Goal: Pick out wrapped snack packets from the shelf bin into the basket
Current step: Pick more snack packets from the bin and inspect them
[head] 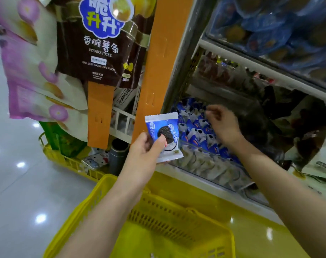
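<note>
Pinching a blue-and-white cookie packet (163,130) between thumb and curled fingers, the left hand (144,150) holds it upright in the air, above the far rim of the yellow basket (167,213) and just left of the shelf bin (238,185). The right hand (223,124) reaches into that clear-fronted bin, palm down, its fingers loosely bent over the heap of matching blue packets (195,127); whether the fingertips touch them cannot be told, and nothing shows in its grasp. The two hands are apart, the right farther in. Left of the bin stands an orange upright strip (158,62), with a brown potato sticks bag (100,43) hanging beside it. A second yellow basket (69,162) sits on the glossy floor (18,192) at far left.
</note>
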### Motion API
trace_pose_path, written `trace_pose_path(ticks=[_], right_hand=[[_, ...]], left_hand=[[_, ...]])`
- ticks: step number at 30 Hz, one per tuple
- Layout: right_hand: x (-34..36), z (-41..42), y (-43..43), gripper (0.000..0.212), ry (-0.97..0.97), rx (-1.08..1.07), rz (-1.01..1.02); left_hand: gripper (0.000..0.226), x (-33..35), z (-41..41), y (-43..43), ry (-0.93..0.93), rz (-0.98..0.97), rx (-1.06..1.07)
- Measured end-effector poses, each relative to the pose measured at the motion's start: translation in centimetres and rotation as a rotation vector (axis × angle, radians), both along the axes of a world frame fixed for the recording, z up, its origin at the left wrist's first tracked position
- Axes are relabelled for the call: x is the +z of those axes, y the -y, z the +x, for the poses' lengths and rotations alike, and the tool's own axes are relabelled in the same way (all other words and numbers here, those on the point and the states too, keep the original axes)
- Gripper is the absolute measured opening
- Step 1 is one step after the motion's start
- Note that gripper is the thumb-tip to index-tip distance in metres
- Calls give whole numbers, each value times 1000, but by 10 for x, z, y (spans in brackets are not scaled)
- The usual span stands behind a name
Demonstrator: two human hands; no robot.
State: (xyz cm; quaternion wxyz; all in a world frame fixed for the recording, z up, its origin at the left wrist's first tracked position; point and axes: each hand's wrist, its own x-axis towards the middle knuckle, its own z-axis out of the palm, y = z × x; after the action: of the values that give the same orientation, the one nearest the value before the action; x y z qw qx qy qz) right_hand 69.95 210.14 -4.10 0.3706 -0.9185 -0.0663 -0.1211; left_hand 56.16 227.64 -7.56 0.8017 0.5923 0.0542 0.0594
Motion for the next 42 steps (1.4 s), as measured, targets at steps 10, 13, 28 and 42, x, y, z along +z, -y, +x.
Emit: trace_pose_path(ticks=[10, 13, 28, 42], right_hand=[[-16, 61, -9, 33, -279, -137, -412], [-14, 66, -5, 30, -367, -177, -366], [-12, 49, 11, 19, -125, -218, -145], [11, -74, -9, 9, -150, -25, 574]], left_hand=[[17, -5, 8, -4, -59, -18, -7], [16, -5, 6, -4, -62, -28, -10], [12, -5, -12, 6, -39, 78, -19], [24, -4, -22, 18, -112, 150, -8]])
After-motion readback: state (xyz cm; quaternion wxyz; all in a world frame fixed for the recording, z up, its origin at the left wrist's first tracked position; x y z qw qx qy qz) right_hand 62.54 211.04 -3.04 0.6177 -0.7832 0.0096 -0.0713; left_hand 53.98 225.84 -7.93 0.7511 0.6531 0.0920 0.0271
